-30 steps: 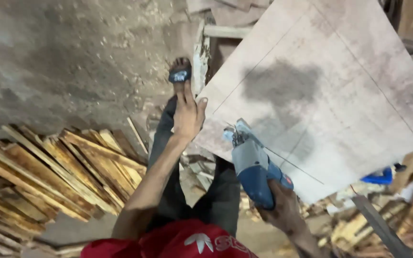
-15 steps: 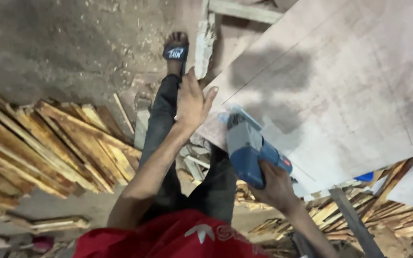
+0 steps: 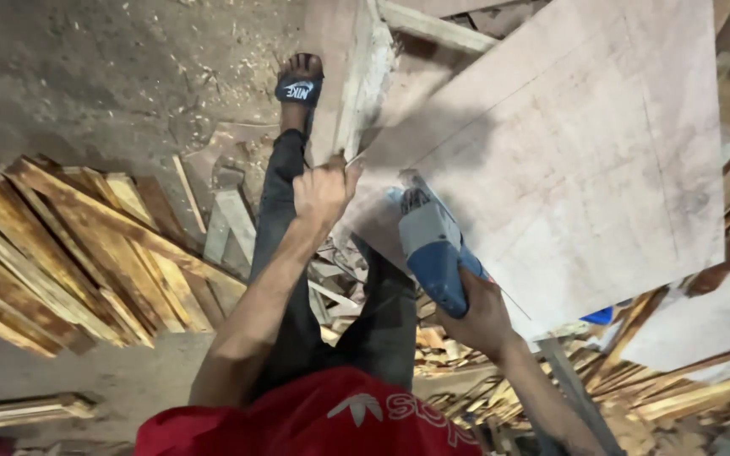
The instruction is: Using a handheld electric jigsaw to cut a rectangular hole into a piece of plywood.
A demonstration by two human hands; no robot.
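Observation:
A large pale plywood sheet [image 3: 585,152] with thin pencil lines lies tilted across the upper right. My left hand [image 3: 324,190] grips its near left corner edge, fingers curled over it. My right hand [image 3: 479,317] holds a blue and grey power saw [image 3: 428,249] by its rear handle, the tool's front resting on the sheet's lower left edge. My dark trouser leg [image 3: 285,219] stretches forward to a foot in a black slide sandal [image 3: 299,84] on the dirt floor.
A pile of long wooden slats [image 3: 69,253] lies at the left. More offcuts and strips [image 3: 686,388] are heaped at the lower right under the sheet. A pale timber beam [image 3: 356,76] runs beside the foot. A blue object [image 3: 599,316] peeks out below the sheet.
My left hand went from lying flat with fingers spread to curled on the sheet's corner. The view shifted, so the sheet and saw sit closer and more centred.

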